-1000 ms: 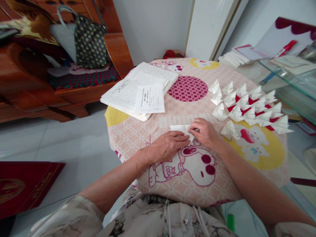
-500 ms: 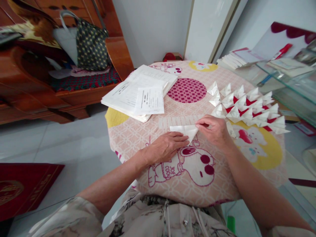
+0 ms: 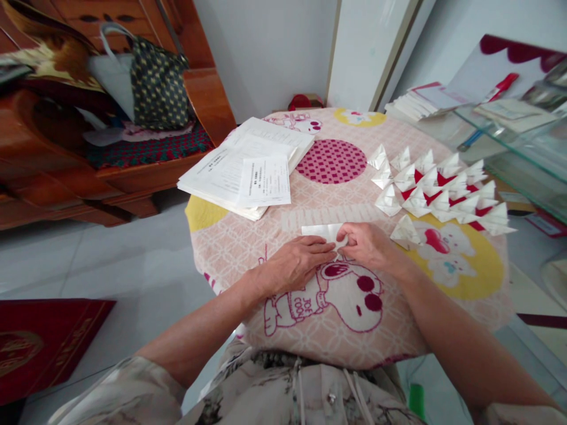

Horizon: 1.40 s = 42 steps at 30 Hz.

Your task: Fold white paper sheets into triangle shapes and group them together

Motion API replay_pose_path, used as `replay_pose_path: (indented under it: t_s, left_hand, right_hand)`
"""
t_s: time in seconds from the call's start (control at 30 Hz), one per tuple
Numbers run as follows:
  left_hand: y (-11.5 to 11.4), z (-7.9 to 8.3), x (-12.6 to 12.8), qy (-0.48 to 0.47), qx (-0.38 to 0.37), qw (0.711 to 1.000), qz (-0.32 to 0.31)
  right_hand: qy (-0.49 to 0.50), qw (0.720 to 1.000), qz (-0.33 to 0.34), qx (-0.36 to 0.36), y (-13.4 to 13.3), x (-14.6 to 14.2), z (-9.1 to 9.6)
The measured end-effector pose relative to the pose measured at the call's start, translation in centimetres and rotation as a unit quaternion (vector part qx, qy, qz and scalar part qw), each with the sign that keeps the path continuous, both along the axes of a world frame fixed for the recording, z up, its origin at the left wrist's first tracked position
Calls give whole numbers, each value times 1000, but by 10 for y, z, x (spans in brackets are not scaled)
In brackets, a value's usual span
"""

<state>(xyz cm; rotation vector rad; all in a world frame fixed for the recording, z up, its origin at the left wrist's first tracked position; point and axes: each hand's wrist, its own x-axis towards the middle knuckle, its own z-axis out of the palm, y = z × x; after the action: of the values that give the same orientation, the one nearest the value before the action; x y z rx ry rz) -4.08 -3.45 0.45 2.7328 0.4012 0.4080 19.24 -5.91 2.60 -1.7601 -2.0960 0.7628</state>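
Note:
A small folded sheet of white paper (image 3: 322, 230) lies on the patterned tablecloth (image 3: 310, 348) in front of me. My left hand (image 3: 301, 260) rests flat on its lower left part, fingers stretched out. From the right, my right hand (image 3: 365, 245) pinches the paper's right corner between thumb and forefinger, close to the left fingertips. Both hands cover much of the sheet. Right of my right hand stands a single folded paper piece (image 3: 405, 232), and beyond it are rows of similar pointed paper pieces (image 3: 425, 177) with red between them.
A stack of printed sheets (image 3: 248, 159) lies at the table's back left. To the right, a glass shelf (image 3: 500, 147) holds papers and a red pen (image 3: 502, 85). A wooden bench (image 3: 146, 183) with a dotted bag (image 3: 159, 82) stands at the left.
My right hand has moved left and slightly down, bringing the paper's right corner inward toward my left fingers. My left hand stays in place on the sheet.

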Motion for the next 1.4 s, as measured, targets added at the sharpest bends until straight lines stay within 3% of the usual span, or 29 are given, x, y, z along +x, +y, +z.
replay_pose_path:
  t_s: [0.37, 0.53, 0.63, 0.73, 0.8, 0.9, 1.0, 1.1, 1.17, 1.23, 1.33, 1.4]
  left_hand:
    - [0, 0, 0, 3, -8, 1000, 8]
    - [1, 0, 0, 3, -3, 1000, 9]
    - [2, -1, 1, 2, 5, 1000, 7]
    - [3, -3, 2, 0, 20, 1000, 1]
    - [3, -4, 2, 5, 36, 999, -4]
    - [4, -5, 2, 22, 57, 998, -16]
    - [5, -6, 3, 29, 68, 997, -17]
    - [6, -8, 5, 22, 74, 997, -16]
    - [7, -9, 5, 14, 75, 997, -14]
    - [7, -11, 6, 4, 76, 997, -8]
    - [6, -14, 8, -16, 85, 996, -2]
    - [5, -15, 10, -33, 95, 995, -6]
  right_hand:
    - [-2, 994, -93, 54, 14, 18, -5]
    - [-37, 979, -149, 134, 17, 21, -13]
    - [26, 977, -135, 165, 11, 17, -14]
    - [97, 983, -79, 131, -1, 10, -13]
    - [84, 991, -59, 83, -7, 4, -12]
    - [51, 995, -67, 47, -8, 0, -14]
    - [53, 994, -83, 56, 0, 4, -18]
    - [36, 986, -128, 97, 8, 12, -22]
    - [-8, 968, -190, 164, 10, 17, -24]
    - [-41, 948, -202, 242, 10, 18, -26]
    - [-31, 934, -116, 336, 10, 15, -32]
    - [-24, 938, -47, 342, 12, 12, -39]
